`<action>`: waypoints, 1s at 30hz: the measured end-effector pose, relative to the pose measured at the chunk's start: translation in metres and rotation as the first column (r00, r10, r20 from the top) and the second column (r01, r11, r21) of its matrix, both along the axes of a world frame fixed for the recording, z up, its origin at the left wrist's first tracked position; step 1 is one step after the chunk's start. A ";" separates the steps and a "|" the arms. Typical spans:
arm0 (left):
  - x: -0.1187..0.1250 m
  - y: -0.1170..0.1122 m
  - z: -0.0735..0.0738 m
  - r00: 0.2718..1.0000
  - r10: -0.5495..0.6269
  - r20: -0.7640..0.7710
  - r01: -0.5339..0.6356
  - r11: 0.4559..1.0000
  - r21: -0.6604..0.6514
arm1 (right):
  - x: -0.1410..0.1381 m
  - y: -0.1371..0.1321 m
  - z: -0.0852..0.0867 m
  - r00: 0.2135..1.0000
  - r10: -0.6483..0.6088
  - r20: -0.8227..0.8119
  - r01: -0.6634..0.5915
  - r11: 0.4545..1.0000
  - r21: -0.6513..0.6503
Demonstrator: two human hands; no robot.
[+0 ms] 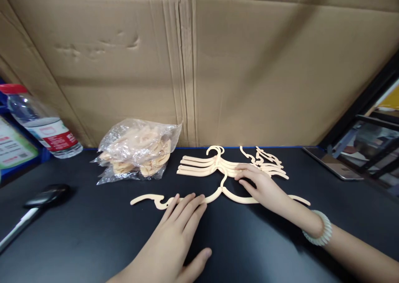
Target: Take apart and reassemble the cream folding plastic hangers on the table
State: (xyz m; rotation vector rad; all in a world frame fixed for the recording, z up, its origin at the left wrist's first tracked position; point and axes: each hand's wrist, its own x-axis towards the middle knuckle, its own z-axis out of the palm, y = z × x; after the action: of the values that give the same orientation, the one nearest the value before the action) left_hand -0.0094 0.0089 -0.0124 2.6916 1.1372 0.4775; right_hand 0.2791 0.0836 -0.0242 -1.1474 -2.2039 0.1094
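Observation:
A cream plastic hanger (239,199) lies spread out on the dark tabletop, its curved arms pointing left and right and its hook pointing away from me. Flat across its left arm rest the outstretched fingers of my left hand (176,233), thumb apart. My right hand (262,187) reaches over the right arm and hides part of it. Its slightly bent fingers touch or hover at the right end of a stack of cream hanger pieces (198,162); which, I cannot tell. Thumb and fingers are apart. Smaller curved hanger parts (269,160) lie just beyond that hand.
Left of the stack sits a clear plastic bag (137,146) full of cream parts. A bottle with a red cap (50,125) stands far left, near a black object with a silver handle (46,195). Cardboard (264,67) walls the back. A phone-like slab (333,162) lies right.

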 end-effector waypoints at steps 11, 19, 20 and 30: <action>-0.002 0.001 -0.004 1.000 -0.015 -0.008 0.015 1.000 -0.007 | 0.052 0.022 0.018 0.981 -0.188 -0.051 0.194 0.967 0.163; 0.000 -0.001 -0.003 0.999 -0.032 -0.006 0.032 0.999 0.026 | 0.137 0.044 0.016 0.829 -0.556 0.057 0.556 0.831 0.008; 0.000 -0.001 -0.002 0.999 -0.033 -0.026 0.034 0.999 0.033 | 0.139 0.045 0.014 0.826 -0.560 0.067 0.561 0.828 -0.008; 0.004 -0.004 0.004 0.986 -0.033 -0.164 0.041 0.998 0.042 | 0.134 0.051 0.001 0.791 -0.608 0.068 0.612 0.780 -0.136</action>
State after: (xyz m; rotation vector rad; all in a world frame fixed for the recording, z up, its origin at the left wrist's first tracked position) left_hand -0.0056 0.0050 -0.0086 2.8300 1.1266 0.2836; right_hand 0.4128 0.1345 -0.0236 -1.9031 -1.7481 -0.0157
